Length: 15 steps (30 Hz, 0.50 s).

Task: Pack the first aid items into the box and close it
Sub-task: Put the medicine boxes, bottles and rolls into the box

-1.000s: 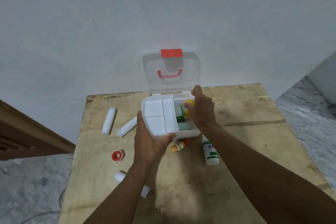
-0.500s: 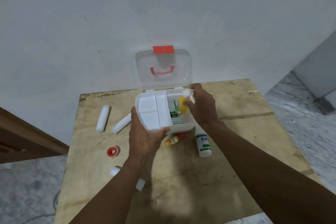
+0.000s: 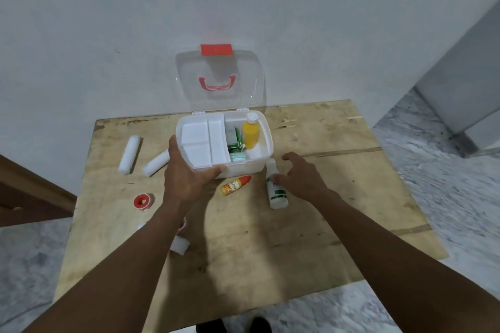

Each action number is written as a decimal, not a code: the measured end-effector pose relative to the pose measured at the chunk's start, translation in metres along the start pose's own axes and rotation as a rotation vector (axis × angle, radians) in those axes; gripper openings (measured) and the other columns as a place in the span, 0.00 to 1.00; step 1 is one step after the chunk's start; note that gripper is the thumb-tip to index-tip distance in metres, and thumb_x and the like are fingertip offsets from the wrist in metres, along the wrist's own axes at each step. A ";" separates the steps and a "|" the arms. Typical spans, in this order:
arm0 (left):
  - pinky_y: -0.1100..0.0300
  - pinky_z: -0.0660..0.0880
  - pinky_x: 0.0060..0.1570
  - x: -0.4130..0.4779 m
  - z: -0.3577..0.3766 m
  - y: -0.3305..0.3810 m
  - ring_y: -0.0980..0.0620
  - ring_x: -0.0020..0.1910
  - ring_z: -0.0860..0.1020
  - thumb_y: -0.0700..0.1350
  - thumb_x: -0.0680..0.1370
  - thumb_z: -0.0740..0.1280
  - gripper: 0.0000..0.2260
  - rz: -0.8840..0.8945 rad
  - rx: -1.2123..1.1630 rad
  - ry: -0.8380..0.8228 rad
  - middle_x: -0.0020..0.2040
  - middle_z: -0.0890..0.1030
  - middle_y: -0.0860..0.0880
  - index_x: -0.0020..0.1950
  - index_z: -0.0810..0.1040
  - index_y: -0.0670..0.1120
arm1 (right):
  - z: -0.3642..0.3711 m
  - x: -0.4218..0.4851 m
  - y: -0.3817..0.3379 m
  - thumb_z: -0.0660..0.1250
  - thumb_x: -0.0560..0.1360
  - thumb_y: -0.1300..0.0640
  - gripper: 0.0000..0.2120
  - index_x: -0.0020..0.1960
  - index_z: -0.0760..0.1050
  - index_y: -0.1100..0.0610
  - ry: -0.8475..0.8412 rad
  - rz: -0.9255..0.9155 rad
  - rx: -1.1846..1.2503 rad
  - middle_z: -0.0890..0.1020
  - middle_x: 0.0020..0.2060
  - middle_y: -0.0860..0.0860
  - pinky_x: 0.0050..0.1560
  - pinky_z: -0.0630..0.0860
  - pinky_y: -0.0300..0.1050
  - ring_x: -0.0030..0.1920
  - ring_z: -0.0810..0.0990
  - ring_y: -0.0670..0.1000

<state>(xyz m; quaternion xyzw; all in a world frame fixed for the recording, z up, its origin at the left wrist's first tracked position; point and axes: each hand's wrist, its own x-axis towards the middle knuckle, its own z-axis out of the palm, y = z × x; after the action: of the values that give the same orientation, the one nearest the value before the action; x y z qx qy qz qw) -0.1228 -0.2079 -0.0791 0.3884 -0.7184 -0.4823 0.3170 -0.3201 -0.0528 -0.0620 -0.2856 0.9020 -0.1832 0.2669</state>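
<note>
The white first aid box (image 3: 263, 155) stands open on the wooden table, its clear lid (image 3: 219, 78) with red handle upright against the wall. A white tray insert (image 3: 201, 142) fills its left half. In the right half lie a yellow bottle (image 3: 251, 131), a green packet (image 3: 234, 140) and a pale strip pack (image 3: 237, 157). My left hand (image 3: 186, 173) grips the box's front left corner. My right hand (image 3: 301, 174) hovers with spread fingers over a white bottle with green label (image 3: 276, 189) lying in front of the box; the thumb touches it.
A small orange-capped bottle (image 3: 234, 184) lies before the box. Two white gauze rolls (image 3: 130, 153) (image 3: 156, 162) lie left of it, a red tape spool (image 3: 142, 201) nearer, and a white item (image 3: 179, 245) partly under my left forearm. The table (image 3: 270, 251) ends near my feet.
My right hand let go of the yellow bottle, which now lies in the box, and moved down and right over the white bottle. My left hand stayed on the box.
</note>
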 end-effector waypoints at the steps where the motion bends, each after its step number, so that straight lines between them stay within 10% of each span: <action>1: 0.72 0.70 0.47 0.001 0.000 -0.001 0.77 0.55 0.70 0.51 0.62 0.81 0.42 0.001 0.001 -0.001 0.56 0.70 0.69 0.70 0.62 0.50 | 0.001 0.003 -0.001 0.73 0.72 0.45 0.34 0.73 0.65 0.52 -0.025 -0.013 -0.002 0.77 0.64 0.56 0.60 0.74 0.49 0.62 0.77 0.56; 7: 0.76 0.70 0.47 0.003 0.001 -0.008 0.77 0.55 0.70 0.50 0.63 0.82 0.43 0.007 0.004 -0.001 0.56 0.69 0.70 0.71 0.61 0.51 | 0.001 0.024 -0.006 0.76 0.71 0.52 0.37 0.76 0.64 0.51 -0.176 -0.006 0.094 0.72 0.70 0.54 0.43 0.83 0.50 0.60 0.79 0.56; 15: 0.71 0.70 0.49 0.003 0.000 -0.003 0.63 0.56 0.72 0.48 0.63 0.83 0.44 -0.004 0.018 0.021 0.60 0.72 0.59 0.72 0.61 0.50 | -0.009 0.010 0.010 0.78 0.68 0.57 0.29 0.65 0.72 0.48 -0.198 -0.048 0.248 0.79 0.57 0.55 0.44 0.85 0.54 0.49 0.83 0.54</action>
<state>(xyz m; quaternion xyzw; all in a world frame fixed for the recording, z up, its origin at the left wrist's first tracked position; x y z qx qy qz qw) -0.1231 -0.2111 -0.0817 0.3976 -0.7185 -0.4724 0.3200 -0.3371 -0.0494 -0.0634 -0.2885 0.8346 -0.2705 0.3835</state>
